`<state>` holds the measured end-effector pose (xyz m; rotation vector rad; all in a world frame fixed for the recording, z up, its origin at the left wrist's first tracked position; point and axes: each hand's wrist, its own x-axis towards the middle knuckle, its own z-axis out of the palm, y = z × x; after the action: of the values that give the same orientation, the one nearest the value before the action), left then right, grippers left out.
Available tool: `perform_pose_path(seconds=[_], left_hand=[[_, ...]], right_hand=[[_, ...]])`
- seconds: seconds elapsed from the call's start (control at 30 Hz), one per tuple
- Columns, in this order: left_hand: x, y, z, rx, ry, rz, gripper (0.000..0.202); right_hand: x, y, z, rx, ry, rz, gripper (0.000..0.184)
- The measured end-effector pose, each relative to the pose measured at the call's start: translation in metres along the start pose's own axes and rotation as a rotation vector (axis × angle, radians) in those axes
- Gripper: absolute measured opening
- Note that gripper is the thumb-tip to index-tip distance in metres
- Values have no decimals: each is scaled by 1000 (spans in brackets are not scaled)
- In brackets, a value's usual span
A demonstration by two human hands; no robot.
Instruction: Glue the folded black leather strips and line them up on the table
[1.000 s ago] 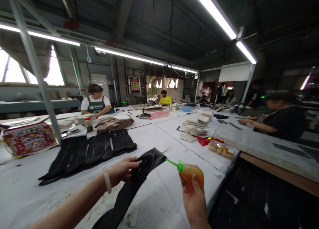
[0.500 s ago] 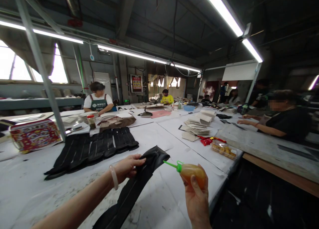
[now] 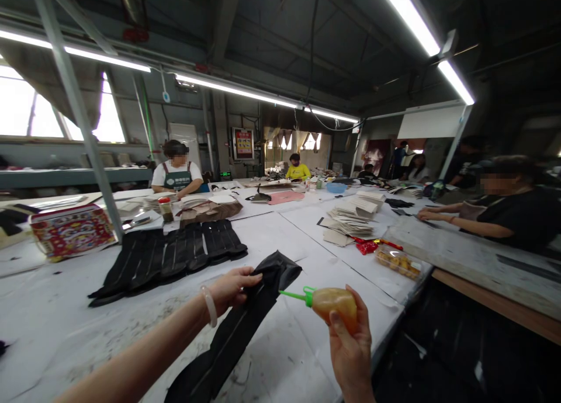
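Note:
My left hand, with a pale bangle on its wrist, pinches the edge of a long black strip of material. The strip's far end is folded over, and its near end runs down to the bottom of the view. In my right hand is a squeeze bottle of amber liquid, with the fingers wrapped round it. Its thin green nozzle points left, its tip at the strip's right edge; whether it touches I cannot tell. More black pieces lie in an overlapping row to the left.
A white-covered table stretches ahead. On it are stacked pale sheets, a clear box of food, a red patterned box and a red-lidded jar. A metal post rises at left. Co-workers sit around the table.
The bottle's nozzle tip has moved left and slightly down along the strip's right edge. My left hand keeps its pinch on the strip. The whole view has shifted slightly.

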<state>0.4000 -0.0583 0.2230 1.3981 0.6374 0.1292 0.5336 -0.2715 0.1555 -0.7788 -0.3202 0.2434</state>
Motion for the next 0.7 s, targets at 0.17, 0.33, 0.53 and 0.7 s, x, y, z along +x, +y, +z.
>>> perform_pose_path(seconds=[0.17, 0.33, 0.53, 0.7], left_hand=[[4, 0, 0, -36, 7, 7, 56], [2, 2, -6, -13, -8, 21, 57], [-13, 19, -24, 240, 60, 135, 52], [-34, 38, -36, 307, 214, 347, 42]], right_hand=[[0, -1, 4, 104, -34, 172, 55], [5, 5, -6, 271, -98, 559, 34], [9, 16, -33, 206, 40, 638, 34], [15, 29, -68, 153, -64, 798, 39]])
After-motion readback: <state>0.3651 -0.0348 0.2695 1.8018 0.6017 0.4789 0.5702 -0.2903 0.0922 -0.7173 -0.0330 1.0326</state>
